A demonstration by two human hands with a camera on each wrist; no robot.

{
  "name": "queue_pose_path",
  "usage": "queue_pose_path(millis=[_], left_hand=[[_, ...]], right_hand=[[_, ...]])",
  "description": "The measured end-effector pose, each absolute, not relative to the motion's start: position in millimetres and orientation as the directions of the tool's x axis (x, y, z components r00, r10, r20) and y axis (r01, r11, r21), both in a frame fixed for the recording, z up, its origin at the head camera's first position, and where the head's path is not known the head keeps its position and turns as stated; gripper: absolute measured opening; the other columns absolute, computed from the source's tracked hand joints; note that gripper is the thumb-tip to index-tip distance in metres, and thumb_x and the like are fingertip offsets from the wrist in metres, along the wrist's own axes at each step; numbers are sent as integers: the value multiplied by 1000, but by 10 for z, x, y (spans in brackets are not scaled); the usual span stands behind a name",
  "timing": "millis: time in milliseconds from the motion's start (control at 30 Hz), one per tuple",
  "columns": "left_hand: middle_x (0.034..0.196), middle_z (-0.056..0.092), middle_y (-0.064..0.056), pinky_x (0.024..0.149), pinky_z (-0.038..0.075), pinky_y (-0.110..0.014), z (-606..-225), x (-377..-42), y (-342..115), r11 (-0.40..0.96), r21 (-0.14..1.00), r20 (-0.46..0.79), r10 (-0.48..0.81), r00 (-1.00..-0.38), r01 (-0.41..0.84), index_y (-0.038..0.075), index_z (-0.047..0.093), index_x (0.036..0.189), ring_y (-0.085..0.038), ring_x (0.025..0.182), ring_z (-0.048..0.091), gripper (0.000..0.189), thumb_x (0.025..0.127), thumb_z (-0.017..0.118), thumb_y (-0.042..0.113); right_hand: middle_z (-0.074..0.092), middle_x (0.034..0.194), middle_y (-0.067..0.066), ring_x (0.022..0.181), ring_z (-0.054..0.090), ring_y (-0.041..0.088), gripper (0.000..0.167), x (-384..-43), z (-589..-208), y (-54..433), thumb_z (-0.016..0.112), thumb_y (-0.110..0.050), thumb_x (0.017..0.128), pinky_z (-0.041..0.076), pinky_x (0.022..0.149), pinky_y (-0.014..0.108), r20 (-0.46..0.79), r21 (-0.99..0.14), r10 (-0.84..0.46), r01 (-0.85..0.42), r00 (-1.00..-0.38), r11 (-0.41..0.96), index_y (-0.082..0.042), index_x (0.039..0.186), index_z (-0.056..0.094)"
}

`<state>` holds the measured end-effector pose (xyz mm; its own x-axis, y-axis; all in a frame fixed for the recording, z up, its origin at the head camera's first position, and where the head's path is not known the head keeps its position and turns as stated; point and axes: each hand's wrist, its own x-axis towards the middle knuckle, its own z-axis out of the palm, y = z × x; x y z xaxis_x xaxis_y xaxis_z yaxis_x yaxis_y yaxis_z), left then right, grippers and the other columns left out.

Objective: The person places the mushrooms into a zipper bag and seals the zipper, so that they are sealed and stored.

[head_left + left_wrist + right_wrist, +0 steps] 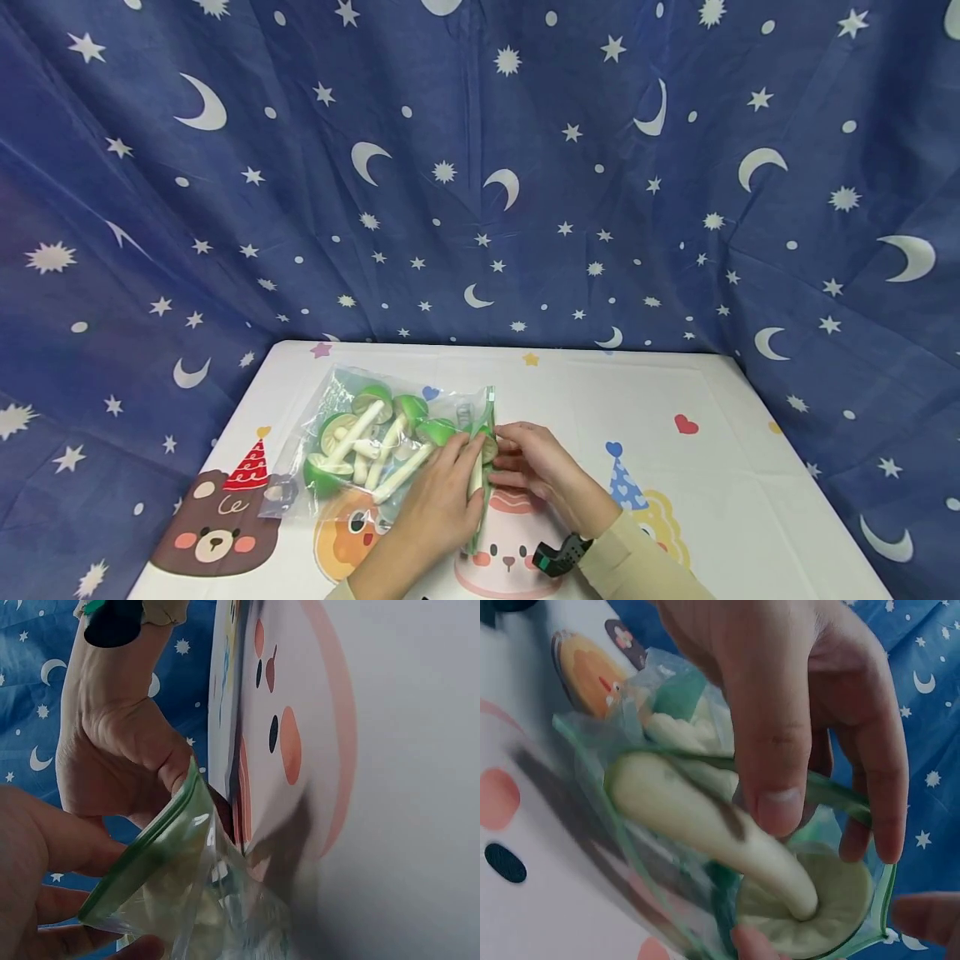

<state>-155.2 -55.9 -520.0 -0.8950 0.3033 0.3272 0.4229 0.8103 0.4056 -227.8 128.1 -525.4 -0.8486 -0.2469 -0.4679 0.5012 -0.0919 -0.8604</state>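
Observation:
A clear zip bag (461, 404) with a green seal lies on the table, holding several toy mushrooms (375, 442) with green caps and cream stems. Its mouth faces right and gapes. My left hand (442, 500) pinches the upper rim, thumb on the inner side and fingers outside, as the right wrist view shows. Just within the mouth lies one mushroom (705, 817), stem end toward the near side and pale cap underside showing. At the mouth, my right hand (543, 462) has its fingers spread, one fingertip (751, 945) overlapping that cap and another by the seal.
The table (600, 392) wears a white cover printed with animal faces, hearts and stars. Behind it hangs a blue curtain (450, 125) with moons and stars. A black band (561, 556) circles the right wrist.

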Motion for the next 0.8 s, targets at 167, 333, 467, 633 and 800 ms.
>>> queue_pose_path(millis=[167, 333, 467, 633, 800], left_hand=[[145, 60, -7, 112, 56, -46, -5207, -1548, -563, 804, 402, 338, 316, -887, 439, 9, 54, 157, -29, 128, 64, 77, 86, 83, 18], [144, 61, -7, 111, 57, -45, -5216, -1549, -561, 803, 396, 348, 317, -882, 445, 9, 55, 156, -28, 127, 64, 76, 86, 83, 18], [143, 61, -7, 110, 57, -44, -5219, -1555, -560, 802, 394, 357, 316, -879, 449, 9, 55, 156, -28, 127, 64, 76, 86, 84, 19], [143, 62, -7, 110, 57, -45, -5208, -1559, -558, 793, 410, 361, 312, -879, 450, 8, 55, 156, -28, 126, 65, 78, 85, 85, 19], [143, 62, -7, 110, 57, -45, -5193, -1560, -558, 792, 416, 354, 310, -882, 446, 8, 54, 156, -29, 126, 65, 78, 85, 84, 18]], right_hand=[[61, 122, 19, 103, 77, 29, 54, -2254, -5262, 1253, 55, -37, 107, 66, 94, 46, -481, -802, -326, 558, -814, -211, 5, 140, 49], [58, 142, 27, 109, 76, 34, 56, -2244, -5277, 1261, 48, -44, 108, 66, 95, 51, -461, -811, -361, 550, -811, -201, 3, 140, 49], [55, 151, 29, 104, 77, 31, 59, -2226, -5289, 1300, 46, -46, 108, 67, 89, 52, -475, -819, -349, 551, -808, -160, 2, 142, 49], [58, 147, 27, 95, 79, 25, 61, -2204, -5274, 1351, 48, -46, 107, 68, 86, 51, -481, -826, -313, 543, -819, -151, 2, 145, 46], [53, 151, 29, 96, 79, 25, 63, -2188, -5235, 1391, 45, -47, 109, 68, 87, 53, -455, -827, -357, 536, -816, -169, 3, 148, 41]])
